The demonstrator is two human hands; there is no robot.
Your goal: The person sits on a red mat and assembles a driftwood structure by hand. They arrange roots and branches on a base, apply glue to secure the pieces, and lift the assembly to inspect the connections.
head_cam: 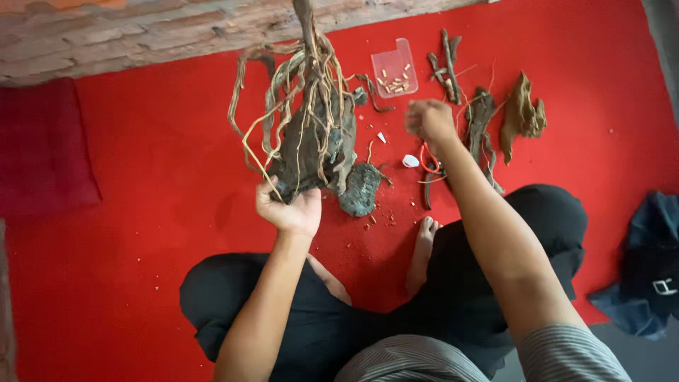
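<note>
On the red carpet [141,212], at far left, lies a darker red cushion [42,148], with a weathered brick ledge [106,35] running along the top edge. Neither bears on the work.

Left of centre, the left hand [288,209] supports the root-and-stone piece [311,134] from below. Its grip is clenched around the lower end of the dark body, thumb side toward the person. The piece stands upright, lifted clear of the carpet, with pale roots looping loose around the dark core and a stem rising out of the top of the view. For good control, the supporting hand should probably stay under the heaviest part, since the loose roots on the left side hang free and could snag or snap if the piece tilts.

Just right of that hand, a separate dark lump [362,187] rests on the carpet, near the base of the held piece; whether the two touch cannot be told. Small crumbs lie scattered around it.

Further right, a clear plastic tray [395,67] holding small pale bits sits on the carpet above a small white cap [411,160]. The right hand [429,120] hovers over this area, fingers curled in a loose fist; whether it holds anything cannot be told. Below it lie red-handled cutters [429,166]. Any fitting is likely best done with the right hand while the left keeps the piece plumb.

To the right lie spare driftwood pieces [488,120] and a bark chunk [523,113]. At far right sits a dark blue bag [647,269].
</note>
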